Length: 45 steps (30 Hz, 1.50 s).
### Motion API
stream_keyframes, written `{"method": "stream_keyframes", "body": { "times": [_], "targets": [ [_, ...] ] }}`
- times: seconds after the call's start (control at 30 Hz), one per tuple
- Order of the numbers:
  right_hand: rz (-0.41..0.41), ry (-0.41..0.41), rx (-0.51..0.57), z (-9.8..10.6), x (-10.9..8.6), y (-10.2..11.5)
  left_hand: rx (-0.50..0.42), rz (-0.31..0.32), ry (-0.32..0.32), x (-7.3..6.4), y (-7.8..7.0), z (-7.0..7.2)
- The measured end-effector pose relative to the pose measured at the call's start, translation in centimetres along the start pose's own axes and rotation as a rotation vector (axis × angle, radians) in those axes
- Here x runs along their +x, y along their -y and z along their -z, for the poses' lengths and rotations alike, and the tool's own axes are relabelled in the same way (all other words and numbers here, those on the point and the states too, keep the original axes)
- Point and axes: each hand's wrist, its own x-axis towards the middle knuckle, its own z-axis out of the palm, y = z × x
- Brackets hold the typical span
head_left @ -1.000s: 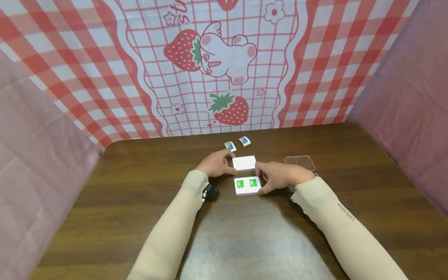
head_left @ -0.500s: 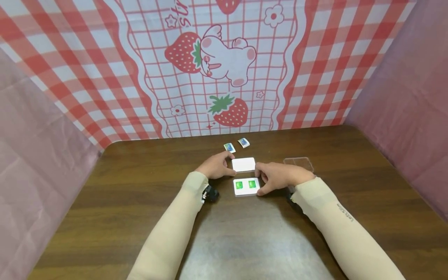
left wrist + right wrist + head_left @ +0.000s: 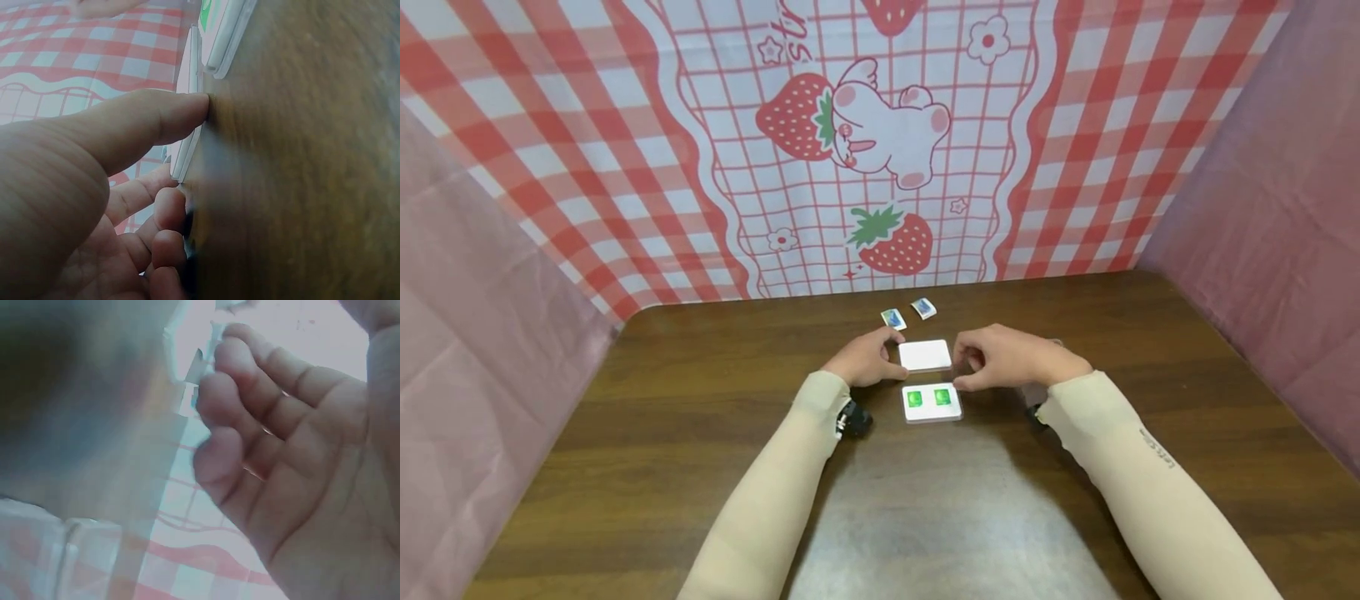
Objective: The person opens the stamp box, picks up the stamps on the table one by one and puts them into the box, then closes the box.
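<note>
In the head view a blank white card stack (image 3: 925, 356) lies on the table in a shallow clear case. My left hand (image 3: 865, 358) holds its left end, the thumb at the near corner and the index finger at the far one. The left wrist view shows that thumb (image 3: 169, 115) low along the stack's edge (image 3: 185, 156). A second white card stack (image 3: 932, 403) with two green pictures lies just nearer. My right hand (image 3: 1011, 357) hovers at the right ends of both stacks, fingers loosely curled, nothing between them in the right wrist view.
Two small picture cards (image 3: 923, 308) with blue pictures lie behind the blank stack. A clear plastic case (image 3: 87, 556) rests on the table, mostly hidden behind my right hand in the head view. A red-and-white checked cloth (image 3: 820, 225) hangs at the table's back edge.
My right hand has moved back and slightly right, off the near stack's right end, now covering more of the clear case. My left hand has stayed at the blank stack.
</note>
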Motion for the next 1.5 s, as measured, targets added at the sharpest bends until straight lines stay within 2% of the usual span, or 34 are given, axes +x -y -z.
{"method": "stream_keyframes", "body": {
  "times": [0.17, 0.37, 0.6, 0.87, 1.0, 1.33, 1.5],
  "targets": [
    [-0.054, -0.110, -0.135, 1.3, 1.8, -0.4, 0.005, 0.001, -0.011, 0.1, 0.4, -0.1],
    [-0.103, -0.148, -0.269, 2.3, 4.4, -1.1, 0.005, 0.001, -0.017, 0.2, 0.6, -0.2],
    [-0.133, -0.055, -0.394, 1.8, 7.0, -2.0, 0.004, 0.000, -0.004, 0.0, 0.2, 0.0],
    [-0.147, 0.016, -0.396, 1.0, 9.4, -1.6, -0.002, 0.019, 0.010, -0.1, 0.0, 0.0],
    [-0.134, 0.022, -0.421, 0.9, 10.0, -1.5, 0.001, 0.022, 0.002, 0.1, 0.2, 0.1],
    [-0.078, -0.032, -0.437, 1.1, 8.9, -2.8, 0.013, 0.019, 0.002, 0.1, 0.1, 0.1],
    [-0.032, -0.070, -0.394, 1.2, 8.1, -3.4, 0.020, 0.010, 0.009, 0.0, 0.2, 0.1]
  ]
}}
